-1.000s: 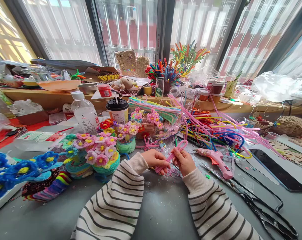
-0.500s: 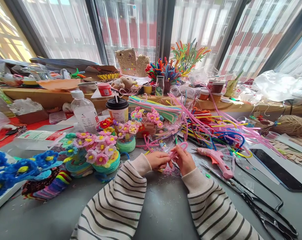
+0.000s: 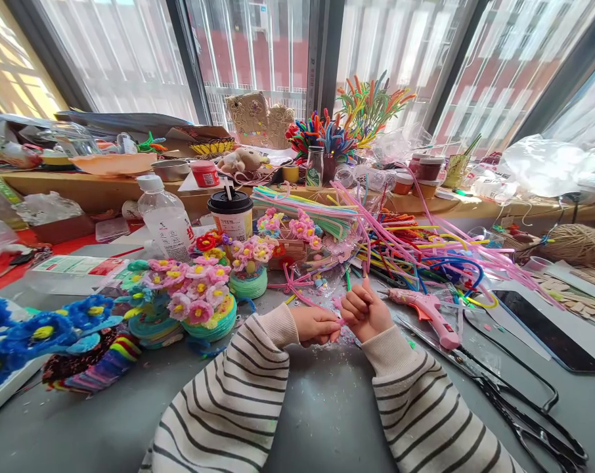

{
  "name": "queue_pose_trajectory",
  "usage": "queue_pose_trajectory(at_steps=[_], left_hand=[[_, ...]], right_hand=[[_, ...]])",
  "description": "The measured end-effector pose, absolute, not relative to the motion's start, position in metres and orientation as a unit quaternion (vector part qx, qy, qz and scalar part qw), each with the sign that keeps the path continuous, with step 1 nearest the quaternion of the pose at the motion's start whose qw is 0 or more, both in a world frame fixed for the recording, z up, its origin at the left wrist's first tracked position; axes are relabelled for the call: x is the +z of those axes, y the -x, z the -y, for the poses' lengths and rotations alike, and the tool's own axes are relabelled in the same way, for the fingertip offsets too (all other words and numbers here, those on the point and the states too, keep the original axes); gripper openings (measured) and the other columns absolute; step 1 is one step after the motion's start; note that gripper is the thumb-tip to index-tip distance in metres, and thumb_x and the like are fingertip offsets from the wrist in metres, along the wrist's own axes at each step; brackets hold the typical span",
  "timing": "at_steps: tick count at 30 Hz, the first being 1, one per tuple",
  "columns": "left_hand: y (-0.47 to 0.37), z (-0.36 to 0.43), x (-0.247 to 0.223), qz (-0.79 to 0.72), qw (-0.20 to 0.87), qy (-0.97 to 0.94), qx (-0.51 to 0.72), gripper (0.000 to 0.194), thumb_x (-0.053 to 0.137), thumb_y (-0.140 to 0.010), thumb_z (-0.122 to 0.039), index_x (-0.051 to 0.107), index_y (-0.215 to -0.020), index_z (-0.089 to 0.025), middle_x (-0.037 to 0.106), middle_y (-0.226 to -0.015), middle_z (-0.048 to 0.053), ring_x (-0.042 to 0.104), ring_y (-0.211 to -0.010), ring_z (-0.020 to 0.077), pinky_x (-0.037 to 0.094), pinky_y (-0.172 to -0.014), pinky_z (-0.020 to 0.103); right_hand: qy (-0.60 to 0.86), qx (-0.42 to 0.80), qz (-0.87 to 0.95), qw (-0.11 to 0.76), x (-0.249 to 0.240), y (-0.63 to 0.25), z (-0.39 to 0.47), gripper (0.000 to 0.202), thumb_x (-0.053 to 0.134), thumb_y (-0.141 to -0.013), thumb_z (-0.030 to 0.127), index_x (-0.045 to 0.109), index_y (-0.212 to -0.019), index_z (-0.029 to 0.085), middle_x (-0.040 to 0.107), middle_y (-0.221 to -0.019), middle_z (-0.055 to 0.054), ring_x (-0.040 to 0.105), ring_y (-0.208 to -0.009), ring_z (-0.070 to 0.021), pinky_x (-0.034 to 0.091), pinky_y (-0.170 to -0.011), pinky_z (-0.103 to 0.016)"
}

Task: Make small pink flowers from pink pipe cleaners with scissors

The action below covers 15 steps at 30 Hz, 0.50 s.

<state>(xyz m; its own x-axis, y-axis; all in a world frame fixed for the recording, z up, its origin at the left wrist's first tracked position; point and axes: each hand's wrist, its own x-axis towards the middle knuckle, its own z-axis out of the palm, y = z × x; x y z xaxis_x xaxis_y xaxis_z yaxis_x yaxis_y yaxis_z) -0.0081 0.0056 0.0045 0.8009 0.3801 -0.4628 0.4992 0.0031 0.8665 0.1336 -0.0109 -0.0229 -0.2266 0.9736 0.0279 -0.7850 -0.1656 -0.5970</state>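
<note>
Over the middle of the grey table, my left hand [image 3: 318, 325] is closed, its fingers pinching a pink pipe cleaner [image 3: 339, 322]. My right hand [image 3: 364, 310] touches the left one's fingertips and is curled closed on the same pipe cleaner. A pink tip shows above the right hand; the rest is mostly hidden by my fingers. Behind the hands lies a pink star-shaped pipe cleaner piece [image 3: 291, 281]. Right of my right hand rests a pink hot glue gun [image 3: 428, 315], with long black-handled scissors [image 3: 519, 410] beside it.
Pots of pipe cleaner flowers [image 3: 201, 299] stand at the left, near blue flowers [image 3: 44, 335]. Behind are a lidded cup [image 3: 231, 217], a water bottle [image 3: 164, 217] and heaped pipe cleaners [image 3: 425, 246]. A phone [image 3: 546, 332] lies at the right.
The pink loop that stood above my fingers is no longer visible. My right hand has curled more tightly and turned, and my left hand has shifted slightly down.
</note>
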Motion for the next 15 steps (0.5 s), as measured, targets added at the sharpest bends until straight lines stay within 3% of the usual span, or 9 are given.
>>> queue_pose_trajectory(at_steps=[15], left_hand=[[0.0, -0.002, 0.005, -0.288, 0.626, -0.723, -0.049, 0.042, 0.034, -0.062, -0.061, 0.035, -0.059, -0.019, 0.026, -0.037, -0.007, 0.019, -0.033, 0.005, 0.018, -0.034, 0.021]], right_hand=[[0.228, 0.727, 0.294, 0.578, -0.01, -0.14, 0.012, 0.05, 0.034, -0.073, 0.052, 0.013, -0.043, 0.019, 0.009, -0.035, 0.008, 0.003, -0.033, -0.0067, 0.005, -0.031, -0.02]])
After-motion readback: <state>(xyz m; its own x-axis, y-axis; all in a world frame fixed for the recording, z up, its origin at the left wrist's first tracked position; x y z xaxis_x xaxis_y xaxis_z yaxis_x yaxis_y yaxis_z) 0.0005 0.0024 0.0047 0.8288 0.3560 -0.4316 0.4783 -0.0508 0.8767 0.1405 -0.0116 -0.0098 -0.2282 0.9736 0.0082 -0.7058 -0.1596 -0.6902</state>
